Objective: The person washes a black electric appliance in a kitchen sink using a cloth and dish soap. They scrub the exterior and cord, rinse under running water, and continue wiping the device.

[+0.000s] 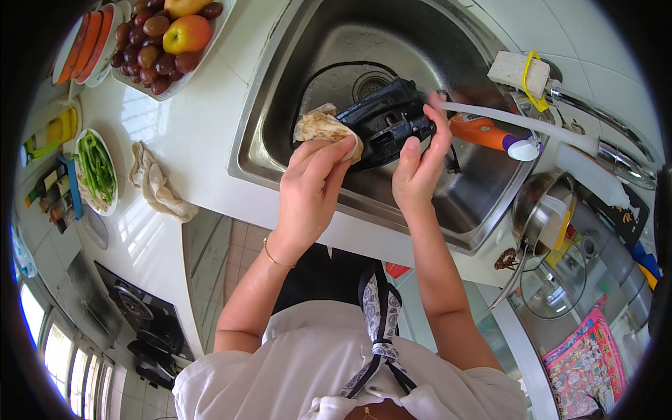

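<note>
Inside the steel sink (367, 44) is a black plastic appliance (391, 118), tilted, with a thin black cord (320, 71) looping behind it over the drain. My left hand (317, 178) pinches a brown-stained whitish cloth (325, 126) against the appliance's left side. My right hand (426, 157) steadies its right end, thumb and fingers on the casing. From the chrome faucet (622, 165), a white stream of water (514, 121) runs to the fingers of my right hand and the appliance's end. The hand and cloth hide parts of the casing.
An orange-handled object (480, 131) lies at the sink's right side. Beyond it are a pale sponge block (517, 73) and a steel pan (535, 210) with a glass lid (554, 283). Leftward are a fruit tray (184, 86), green peppers (94, 168) and a rag (155, 181).
</note>
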Demonstrator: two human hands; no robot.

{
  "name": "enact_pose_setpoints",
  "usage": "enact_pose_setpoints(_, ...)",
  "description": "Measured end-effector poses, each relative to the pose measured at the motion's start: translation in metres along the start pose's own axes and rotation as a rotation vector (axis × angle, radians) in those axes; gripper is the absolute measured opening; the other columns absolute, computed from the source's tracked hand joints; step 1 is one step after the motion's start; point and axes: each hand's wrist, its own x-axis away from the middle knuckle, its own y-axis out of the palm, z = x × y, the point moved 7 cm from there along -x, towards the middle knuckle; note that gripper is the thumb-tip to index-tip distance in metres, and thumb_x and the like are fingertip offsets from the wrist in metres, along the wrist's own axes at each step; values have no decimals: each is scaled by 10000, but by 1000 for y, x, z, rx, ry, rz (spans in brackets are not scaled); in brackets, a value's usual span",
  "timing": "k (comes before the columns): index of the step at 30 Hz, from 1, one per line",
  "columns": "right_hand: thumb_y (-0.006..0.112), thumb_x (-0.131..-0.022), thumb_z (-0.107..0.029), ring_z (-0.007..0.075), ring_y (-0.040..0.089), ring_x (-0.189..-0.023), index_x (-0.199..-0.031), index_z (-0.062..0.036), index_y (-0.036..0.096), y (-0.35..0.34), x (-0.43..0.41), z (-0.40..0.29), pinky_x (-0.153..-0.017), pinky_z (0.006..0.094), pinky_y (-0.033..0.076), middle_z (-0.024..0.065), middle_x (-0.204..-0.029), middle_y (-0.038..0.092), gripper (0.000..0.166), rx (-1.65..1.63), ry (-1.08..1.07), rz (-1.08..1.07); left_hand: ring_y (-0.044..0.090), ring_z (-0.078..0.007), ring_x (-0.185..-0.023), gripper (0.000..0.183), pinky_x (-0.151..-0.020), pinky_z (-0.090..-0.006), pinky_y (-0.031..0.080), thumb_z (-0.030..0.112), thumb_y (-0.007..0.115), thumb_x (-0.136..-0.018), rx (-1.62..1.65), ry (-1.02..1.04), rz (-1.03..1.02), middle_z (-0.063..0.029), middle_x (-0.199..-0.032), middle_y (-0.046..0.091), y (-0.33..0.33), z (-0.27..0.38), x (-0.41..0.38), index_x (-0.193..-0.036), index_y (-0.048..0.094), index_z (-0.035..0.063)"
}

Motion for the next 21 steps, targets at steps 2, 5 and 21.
enact_pose_setpoints(2,501,-1034,-253,462,341,-1450,-1402,28,374,0,0,0,-1211,565,170,282,-1515,405,480,-6,3,7,684,-210,-895,304,-772,-296,557,-66,723,-869,-16,-5,0,-96,-1034,699,2,3,-6,-1158,706,25)
enact_pose_setpoints(5,488,-1038,-238,466,341,-1444,-1401,34,372,2,0,-1,-1199,545,224,284,-1498,418,468,-17,0,38,693,-219,-881,273,-768,-306,564,-64,733,-857,0,4,56,-95,-988,711,11,3,-14,-1117,713,16)
enact_pose_setpoints(21,475,-1000,-123,454,364,-1448,-1385,19,394,-7,-3,6,-1208,533,221,297,-1498,437,419,-49,70,26,671,-299,-862,266,-758,-380,555,-84,691,-782,11,264,119,-118,-926,703,47,26,-39,-1023,715,26)
